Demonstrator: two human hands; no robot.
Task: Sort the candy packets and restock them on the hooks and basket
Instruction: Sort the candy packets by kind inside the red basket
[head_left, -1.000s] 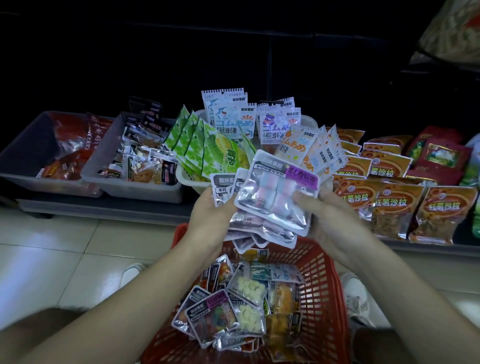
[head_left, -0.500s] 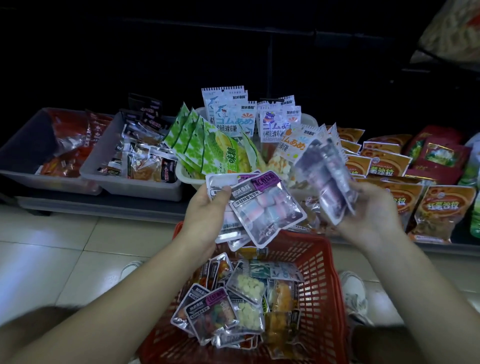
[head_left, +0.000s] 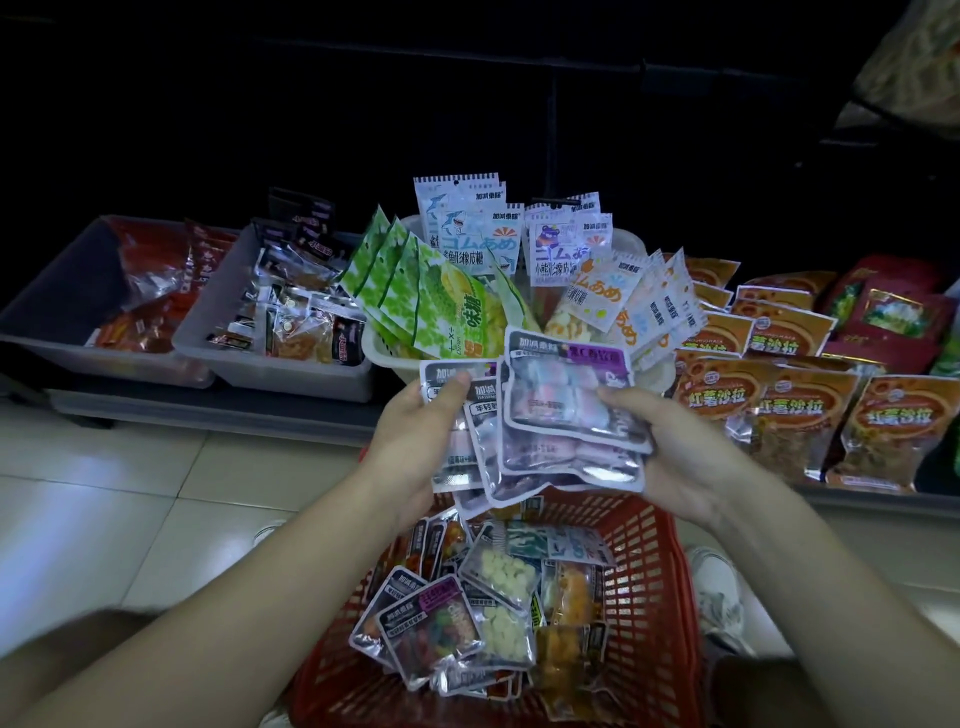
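A fan of packets (head_left: 561, 415) is gripped by the left hand (head_left: 415, 441) and the right hand (head_left: 680, 452), fingers hidden underneath.

Ahead of you, upright packets (head_left: 467, 234) are crowding the white basket (head_left: 382, 347); floor (head_left: 130, 493) is lying open leftward.

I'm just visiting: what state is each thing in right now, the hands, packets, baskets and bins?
Purple-labelled packets: sealed, fanned out, held in both hands.
Left hand: grips the fan's left side, thumb on top.
Right hand: holds the fan's right side, thumb on the top packet.
Red basket: partly filled with loose mixed packets.
White basket: packed with upright packets.
Grey bins: partly full of snack packs.
Orange packs: lined up in rows.
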